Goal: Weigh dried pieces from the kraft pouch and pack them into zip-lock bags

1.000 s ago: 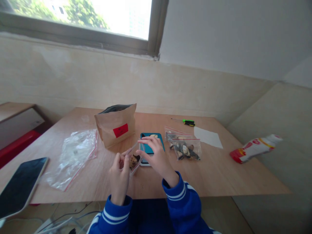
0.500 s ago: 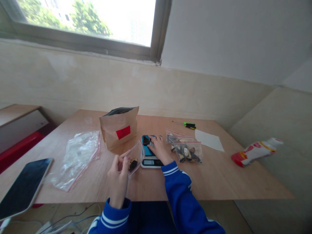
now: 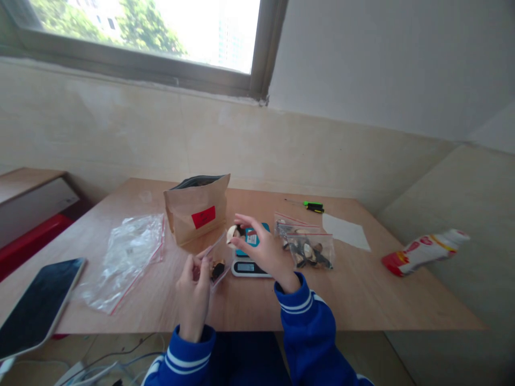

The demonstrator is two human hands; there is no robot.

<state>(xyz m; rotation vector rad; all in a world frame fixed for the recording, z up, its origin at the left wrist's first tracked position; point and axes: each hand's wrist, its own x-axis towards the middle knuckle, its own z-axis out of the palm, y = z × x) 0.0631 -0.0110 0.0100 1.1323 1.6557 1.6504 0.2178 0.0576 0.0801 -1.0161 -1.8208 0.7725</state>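
Observation:
My left hand [image 3: 193, 289] pinches the edge of a clear zip bag [image 3: 223, 256] and holds its mouth apart. Inside that bag lie a few dark and tan pieces [image 3: 218, 269]. My right hand [image 3: 259, 246] is closed on a cream-and-dark piece [image 3: 232, 236] that looks like a dried mushroom, held between thumb and fingers beside the bag's mouth. Under the right hand sits a small digital scale [image 3: 257, 269] with a blue weighing plate and a lit display; its figures are too small to read. The hand hides part of the plate.
Behind the bag stands an open brown paper pouch [image 3: 181, 214] with a red label. Filled zip bags [image 3: 309, 252] lie right of the scale, near screwdrivers [image 3: 314, 206], white paper [image 3: 346, 231] and a tilted-looking bottle [image 3: 426, 251]. Flat plastic bags [image 3: 126, 257] and a tablet [image 3: 38, 305] are left.
My right hand has lifted off the scale's plate and moved left and toward me, now with the cream-and-dark piece in its fingers. My left hand has stayed on the bag.

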